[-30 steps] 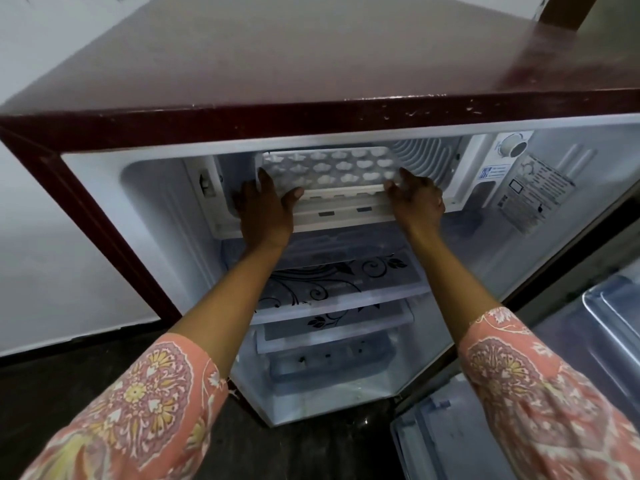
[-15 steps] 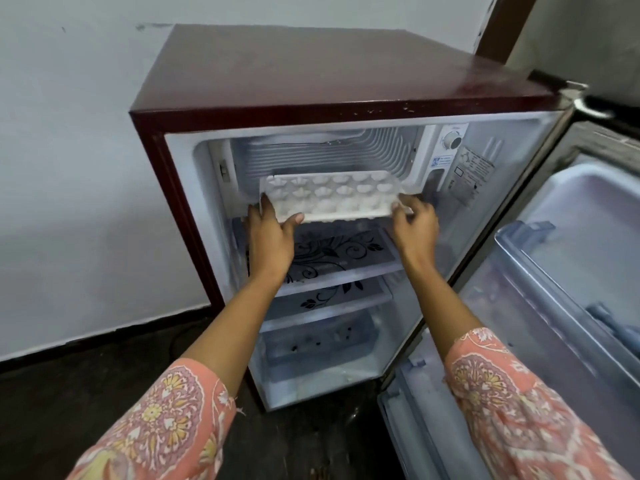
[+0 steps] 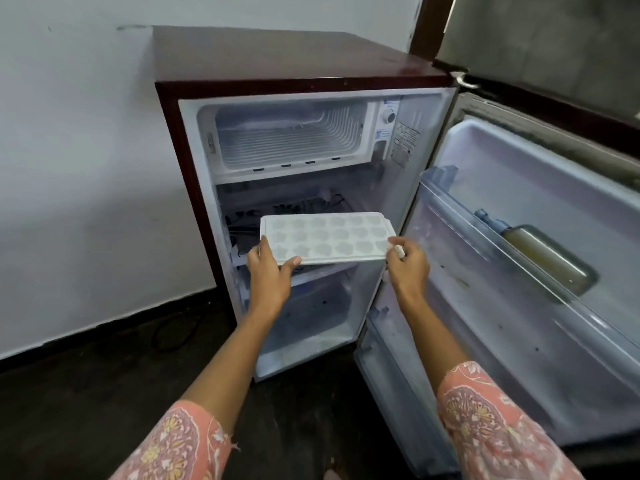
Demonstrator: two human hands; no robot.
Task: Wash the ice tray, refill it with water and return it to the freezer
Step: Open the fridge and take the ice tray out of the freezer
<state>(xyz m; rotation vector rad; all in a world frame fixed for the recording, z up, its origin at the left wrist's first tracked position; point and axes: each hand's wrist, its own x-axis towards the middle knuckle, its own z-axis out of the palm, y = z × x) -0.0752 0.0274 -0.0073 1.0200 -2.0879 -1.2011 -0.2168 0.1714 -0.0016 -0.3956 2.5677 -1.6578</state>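
Now the fingers of the left hand (image 3: 268, 271) are curled round the 8 o'clock corner of the ice tray (image 3: 329, 239), its 4 o'clock edge pinched by the right hand (image 3: 408, 268), and it has been drawn out of the freezer (image 3: 291, 140) at 12 o'clock, so washing is judged next.

The ice tray (image 3: 329, 239) hides fingers of the left hand (image 3: 268, 278) and right hand (image 3: 408, 268).

Floor (image 3: 86, 393): dark, bears the maroon fridge (image 3: 277, 60) and a black cable (image 3: 173, 334)
Freezer compartment (image 3: 291, 140): top of fridge, ribbed white base
Door shelf (image 3: 460, 216): a bottle (image 3: 550, 258) of yellowish liquid lying on its side
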